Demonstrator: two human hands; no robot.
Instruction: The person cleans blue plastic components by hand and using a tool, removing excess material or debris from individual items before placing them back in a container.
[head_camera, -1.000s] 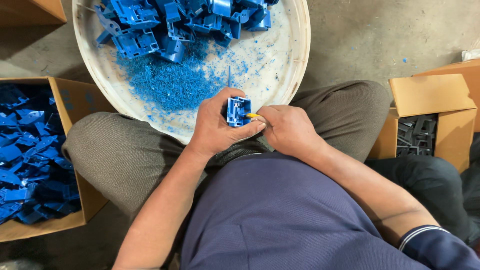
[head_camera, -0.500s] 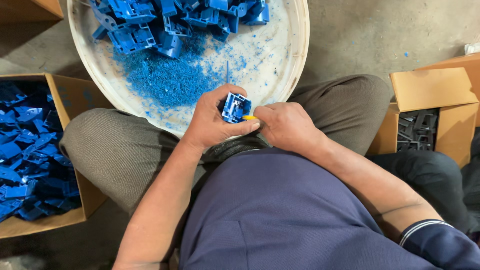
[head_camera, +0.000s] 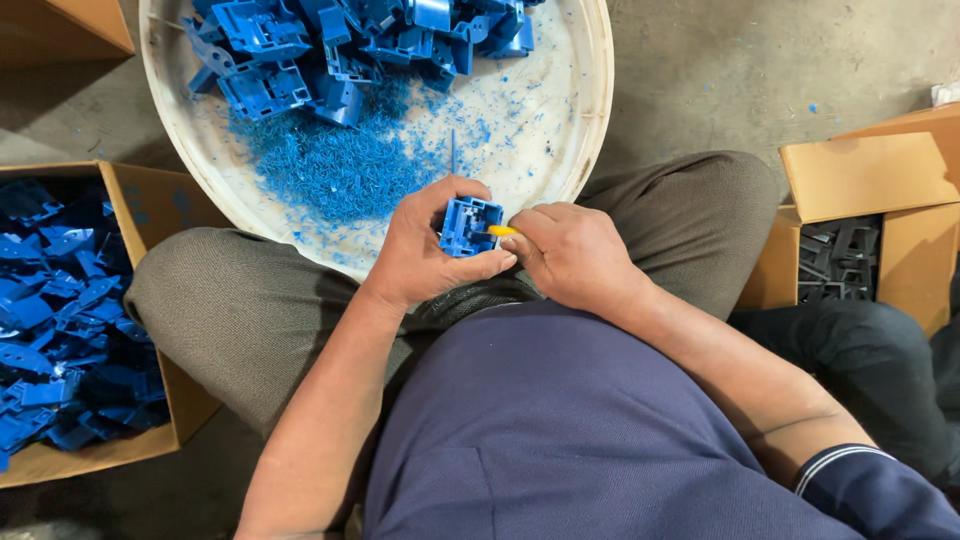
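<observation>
A small blue moulded plastic part (head_camera: 470, 226) is sitting over the lap, the left hand (head_camera: 425, 250) curling its fingers around it. The right hand (head_camera: 570, 250) is pinching a yellow-handled tool (head_camera: 502, 231) against it, beside the round white tray (head_camera: 585, 130) of blue shavings (head_camera: 340, 165).

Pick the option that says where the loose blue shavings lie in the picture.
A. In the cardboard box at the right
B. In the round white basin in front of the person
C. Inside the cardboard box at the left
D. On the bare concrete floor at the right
B: the blue shavings are heaped on the floor of the white basin, just below the pile of blue plastic parts and above the left hand holding a blue part.
</observation>
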